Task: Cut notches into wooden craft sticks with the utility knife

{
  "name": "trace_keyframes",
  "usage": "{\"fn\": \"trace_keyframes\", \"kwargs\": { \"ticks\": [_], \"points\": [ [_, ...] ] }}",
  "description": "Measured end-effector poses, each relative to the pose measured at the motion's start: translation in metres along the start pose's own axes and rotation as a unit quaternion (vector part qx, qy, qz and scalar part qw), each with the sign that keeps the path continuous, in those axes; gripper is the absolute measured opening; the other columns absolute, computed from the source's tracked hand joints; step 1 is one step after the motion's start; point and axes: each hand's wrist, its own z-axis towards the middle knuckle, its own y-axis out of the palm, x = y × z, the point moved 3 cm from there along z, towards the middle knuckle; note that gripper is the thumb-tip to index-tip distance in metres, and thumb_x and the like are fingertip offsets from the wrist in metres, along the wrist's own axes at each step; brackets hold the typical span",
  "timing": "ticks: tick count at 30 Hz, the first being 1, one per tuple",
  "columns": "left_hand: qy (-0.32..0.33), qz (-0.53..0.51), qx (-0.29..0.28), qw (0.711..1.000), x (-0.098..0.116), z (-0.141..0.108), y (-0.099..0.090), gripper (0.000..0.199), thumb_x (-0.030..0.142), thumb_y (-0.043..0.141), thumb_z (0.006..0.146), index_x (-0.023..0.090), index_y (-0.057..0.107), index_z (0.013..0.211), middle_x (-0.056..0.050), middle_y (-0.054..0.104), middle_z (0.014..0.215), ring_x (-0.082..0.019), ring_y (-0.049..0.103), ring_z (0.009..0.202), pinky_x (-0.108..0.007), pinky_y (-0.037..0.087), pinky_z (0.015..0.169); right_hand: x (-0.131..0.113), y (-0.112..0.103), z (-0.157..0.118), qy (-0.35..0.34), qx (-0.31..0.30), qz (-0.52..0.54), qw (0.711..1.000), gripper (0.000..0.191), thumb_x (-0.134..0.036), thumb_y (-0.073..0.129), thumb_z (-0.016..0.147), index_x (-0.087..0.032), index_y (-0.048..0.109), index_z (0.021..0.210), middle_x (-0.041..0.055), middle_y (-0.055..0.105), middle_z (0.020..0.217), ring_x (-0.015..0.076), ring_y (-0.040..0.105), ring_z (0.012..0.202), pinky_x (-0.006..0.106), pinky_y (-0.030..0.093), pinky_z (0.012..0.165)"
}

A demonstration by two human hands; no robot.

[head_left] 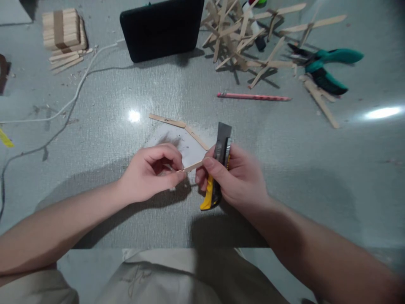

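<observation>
Between my two hands is a short popsicle stick [193,166]. My left hand [152,171] pinches its left end between thumb and fingertips. My right hand [242,175] steadies the other end with thumb and finger while also gripping a yellow and black utility knife [209,196], its broad blade pointing up and away from me. Just beyond the hands, two popsicle sticks [167,120] meet end to end at an angle, with small marks on them. They lie partly over a white sheet of paper [158,136] that is smudged dark.
A pink pencil [253,97] lies farther out. Joined sticks [234,38] are heaped at the back, beside green-handled pliers [335,59]. A black tablet [161,29] stands near a banded stick bundle [60,29]; a white cable [77,90] runs left.
</observation>
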Motion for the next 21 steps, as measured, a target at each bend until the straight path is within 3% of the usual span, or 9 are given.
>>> {"fn": "trace_keyframes", "kwargs": {
  "ticks": [3, 7, 11, 15, 17, 21],
  "points": [
    [0.093, 0.135, 0.028, 0.986, 0.008, -0.002, -0.001, 0.009, 0.015, 0.078, 0.085, 0.020, 0.070, 0.086, 0.000, 0.068, 0.082, -0.010, 0.065, 0.070, -0.020, 0.055, 0.058, -0.002, -0.001, 0.001, -0.002, 0.010, -0.004, 1.000, 0.035, -0.056, 0.070, 0.094, -0.025, 0.056, 0.086, -0.0044, 0.067, 0.065, 0.0105, 0.059, 0.047, 0.024, 0.052, 0.046],
    [0.207, 0.329, 0.054, 0.920, 0.018, -0.009, -0.003, 0.008, 0.018, 0.078, 0.090, 0.023, 0.075, 0.096, -0.002, 0.072, 0.092, -0.010, 0.068, 0.075, -0.021, 0.057, 0.062, -0.004, -0.002, 0.000, -0.011, 0.030, -0.015, 0.999, 0.029, -0.051, 0.068, 0.096, -0.026, 0.056, 0.087, -0.0054, 0.067, 0.064, 0.0102, 0.058, 0.046, 0.025, 0.053, 0.046],
    [0.250, 0.416, 0.062, 0.872, 0.023, -0.015, -0.002, 0.012, 0.017, 0.076, 0.092, 0.024, 0.075, 0.102, -0.004, 0.072, 0.097, -0.012, 0.070, 0.081, -0.023, 0.060, 0.066, -0.006, -0.002, -0.003, -0.031, 0.030, -0.036, 0.998, 0.026, -0.046, 0.066, 0.098, -0.025, 0.057, 0.086, -0.0044, 0.067, 0.065, 0.0103, 0.059, 0.047, 0.025, 0.052, 0.047],
    [0.299, 0.489, 0.078, 0.816, 0.025, -0.019, 0.001, 0.011, 0.013, 0.077, 0.091, 0.022, 0.074, 0.096, -0.001, 0.071, 0.093, -0.010, 0.070, 0.076, -0.022, 0.060, 0.064, -0.009, -0.001, -0.006, -0.056, 0.025, -0.067, 0.996, 0.021, -0.038, 0.064, 0.099, -0.022, 0.059, 0.085, -0.0033, 0.068, 0.066, 0.0096, 0.060, 0.048, 0.024, 0.052, 0.050],
    [0.312, 0.496, 0.081, 0.806, 0.026, -0.019, 0.002, 0.011, 0.012, 0.077, 0.090, 0.021, 0.073, 0.094, 0.000, 0.070, 0.093, -0.010, 0.071, 0.078, -0.021, 0.062, 0.065, -0.010, -0.001, -0.007, -0.065, 0.023, -0.090, 0.994, 0.020, -0.035, 0.064, 0.099, -0.022, 0.061, 0.085, -0.0030, 0.068, 0.067, 0.0097, 0.060, 0.050, 0.024, 0.052, 0.052],
    [0.308, 0.486, 0.081, 0.814, 0.024, -0.018, 0.001, 0.014, 0.011, 0.077, 0.089, 0.021, 0.073, 0.096, 0.000, 0.071, 0.098, -0.011, 0.073, 0.083, -0.022, 0.065, 0.071, -0.010, -0.002, -0.008, -0.081, 0.017, -0.132, 0.988, 0.016, -0.032, 0.064, 0.098, -0.022, 0.062, 0.085, -0.0024, 0.069, 0.068, 0.0116, 0.064, 0.057, 0.024, 0.053, 0.056]
  ]
}}
